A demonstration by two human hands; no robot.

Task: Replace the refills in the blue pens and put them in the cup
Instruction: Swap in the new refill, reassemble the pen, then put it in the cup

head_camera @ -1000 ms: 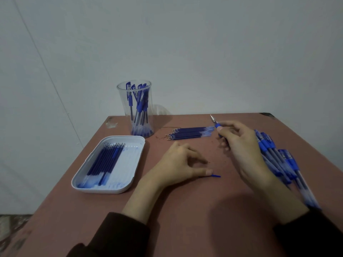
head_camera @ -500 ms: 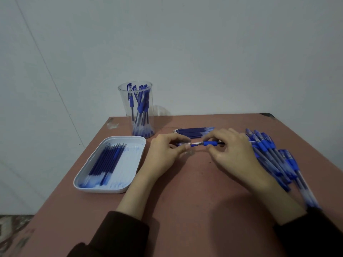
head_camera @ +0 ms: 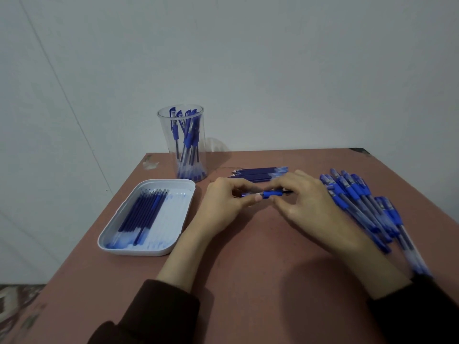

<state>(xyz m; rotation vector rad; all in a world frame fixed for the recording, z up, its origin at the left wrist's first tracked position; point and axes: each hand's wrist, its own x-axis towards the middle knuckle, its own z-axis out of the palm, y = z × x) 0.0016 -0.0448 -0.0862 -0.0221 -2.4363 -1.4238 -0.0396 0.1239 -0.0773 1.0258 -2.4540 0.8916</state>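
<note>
Both my hands hold one blue pen (head_camera: pixel 269 194) level above the middle of the brown table (head_camera: pixel 248 269). My left hand (head_camera: pixel 223 207) pinches its tip end, where a small blue cap piece shows. My right hand (head_camera: pixel 305 204) grips the blue rubber grip and the barrel. A clear cup (head_camera: pixel 182 142) with several blue pens stands at the back left. A row of dark blue refills (head_camera: pixel 258 173) lies just behind my hands. A pile of blue pens (head_camera: pixel 360 207) lies to the right, partly hidden by my right forearm.
A white tray (head_camera: pixel 173 234) with several refills lies at the front left, close to my left wrist. The table's left edge runs beside the tray. A grey wall rises behind the table.
My left hand picked up the small blue piece from the table and came up to the pen's tip. My right hand swung the pen down to level. Both hands now hold it.
</note>
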